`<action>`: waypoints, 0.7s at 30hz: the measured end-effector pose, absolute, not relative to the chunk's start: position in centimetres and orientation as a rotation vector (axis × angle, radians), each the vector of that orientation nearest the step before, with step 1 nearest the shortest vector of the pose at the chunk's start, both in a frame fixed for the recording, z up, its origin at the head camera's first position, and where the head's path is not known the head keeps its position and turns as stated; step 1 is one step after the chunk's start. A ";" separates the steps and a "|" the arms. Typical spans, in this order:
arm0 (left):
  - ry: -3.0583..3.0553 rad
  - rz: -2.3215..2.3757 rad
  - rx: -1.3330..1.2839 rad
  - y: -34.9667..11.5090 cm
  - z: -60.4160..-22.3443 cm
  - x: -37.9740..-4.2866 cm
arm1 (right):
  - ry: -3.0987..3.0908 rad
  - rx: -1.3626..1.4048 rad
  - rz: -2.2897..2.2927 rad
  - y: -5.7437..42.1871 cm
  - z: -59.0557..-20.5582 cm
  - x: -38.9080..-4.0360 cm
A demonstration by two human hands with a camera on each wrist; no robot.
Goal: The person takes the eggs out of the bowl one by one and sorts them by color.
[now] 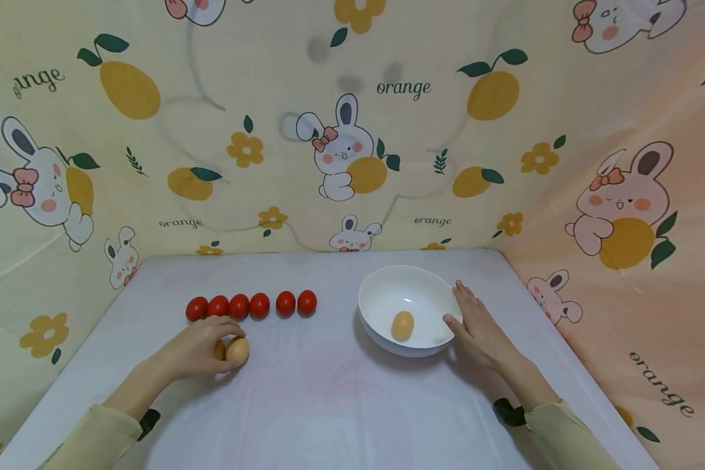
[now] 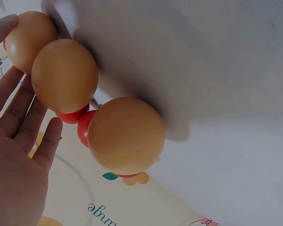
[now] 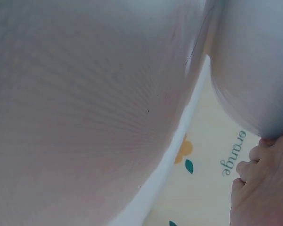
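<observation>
In the head view my left hand is at the left of the table. Its thumb and fingers pinch a brown egg. A second egg sits beside that one, partly hidden by the hand. Three eggs in a row show in the left wrist view; the hand grips the farthest egg, and the nearest egg stands apart from the fingers. My right hand holds the right side of a white bowl, thumb over the rim and fingers along the outer wall. One egg lies inside the bowl.
Several small red tomatoes or red balls form a row behind my left hand, with a small gap before the two at its right end. A pale cloth covers the table. Printed curtains rise at the back and sides.
</observation>
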State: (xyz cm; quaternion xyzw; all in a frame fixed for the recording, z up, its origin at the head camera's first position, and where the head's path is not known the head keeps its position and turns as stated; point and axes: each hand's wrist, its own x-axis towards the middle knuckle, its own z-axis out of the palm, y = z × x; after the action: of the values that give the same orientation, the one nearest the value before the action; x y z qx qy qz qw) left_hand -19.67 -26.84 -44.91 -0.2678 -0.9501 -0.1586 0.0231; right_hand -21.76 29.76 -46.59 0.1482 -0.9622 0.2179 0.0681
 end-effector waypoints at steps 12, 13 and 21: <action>-2.899 -0.522 -0.847 -25.8 -44.4 -19.6 | -2.899 0.446 0.668 29.8 -46.6 -21.6; -2.890 -0.527 -0.856 -25.6 -44.4 -19.7 | -2.899 0.446 0.668 29.8 -46.6 -21.6; -2.833 -0.663 -0.867 -23.3 -43.9 -20.3 | -2.890 0.455 0.669 29.8 -46.6 -21.7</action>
State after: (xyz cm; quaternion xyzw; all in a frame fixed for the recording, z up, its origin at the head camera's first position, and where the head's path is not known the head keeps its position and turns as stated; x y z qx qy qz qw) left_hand -20.26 -23.25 -43.95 -0.2851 -0.9319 -0.2179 0.0526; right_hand -21.68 29.78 -46.58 0.1511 -0.9606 0.2224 0.0700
